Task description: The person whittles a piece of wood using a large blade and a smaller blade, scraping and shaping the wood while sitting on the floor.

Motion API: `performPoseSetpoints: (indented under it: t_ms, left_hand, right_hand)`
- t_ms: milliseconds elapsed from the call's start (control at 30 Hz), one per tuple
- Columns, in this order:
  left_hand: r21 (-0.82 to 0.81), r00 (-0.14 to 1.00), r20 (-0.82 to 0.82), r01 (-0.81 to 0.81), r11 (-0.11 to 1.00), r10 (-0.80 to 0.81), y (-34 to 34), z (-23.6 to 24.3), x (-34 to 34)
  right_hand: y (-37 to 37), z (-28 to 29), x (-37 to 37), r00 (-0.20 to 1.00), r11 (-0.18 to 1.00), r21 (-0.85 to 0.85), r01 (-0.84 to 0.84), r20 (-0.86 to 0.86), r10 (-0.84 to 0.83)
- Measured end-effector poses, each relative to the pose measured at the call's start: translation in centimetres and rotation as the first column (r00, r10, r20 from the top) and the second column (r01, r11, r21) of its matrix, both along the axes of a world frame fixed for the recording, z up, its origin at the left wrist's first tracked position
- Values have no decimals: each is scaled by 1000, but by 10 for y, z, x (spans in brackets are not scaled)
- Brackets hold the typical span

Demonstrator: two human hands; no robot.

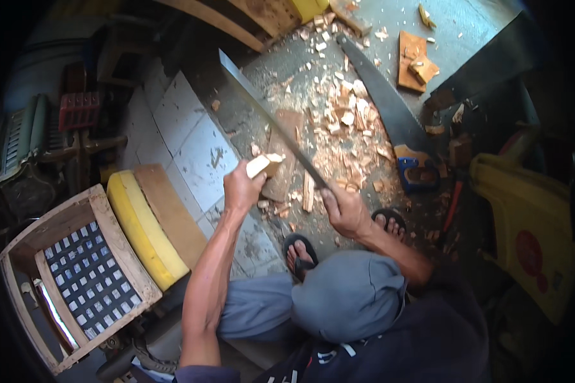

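Observation:
My left hand is closed around a short piece of pale wood with a freshly cut face. It holds this piece at a brown wooden block lying on the floor; whether the two touch I cannot tell. My right hand grips the lower end of a machete. Its handle is hidden in my fist. The long, narrow blade slants up and to the left, its tip beyond my left hand. Wood chips are strewn over the floor around the block.
A handsaw with a blue-edged handle lies right of the chips. Beyond it is an orange-brown wood piece. At left stand a wooden frame with woven webbing and a yellow foam pad. A yellow plastic object stands right.

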State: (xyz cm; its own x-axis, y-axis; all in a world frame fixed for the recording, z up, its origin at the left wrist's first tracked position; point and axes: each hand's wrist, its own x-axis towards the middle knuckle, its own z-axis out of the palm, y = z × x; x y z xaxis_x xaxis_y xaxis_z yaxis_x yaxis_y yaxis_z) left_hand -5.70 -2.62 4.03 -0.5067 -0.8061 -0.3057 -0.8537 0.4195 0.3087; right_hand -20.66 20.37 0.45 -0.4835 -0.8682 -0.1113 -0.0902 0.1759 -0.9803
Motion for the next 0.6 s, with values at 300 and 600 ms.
performPoseSetpoints:
  t_ms: [300, 600]
  left_hand:
    - [-39, 995, -95, 33, 999, -36, 1, -5, 9]
    - [-84, 996, -81, 22, 996, -29, -3, -6, 15]
  right_hand:
    - [-1, -29, 14, 987, 999, -35, 32, -155, -37]
    - [18, -51, 17, 952, 928, 299, -222, -140, 273]
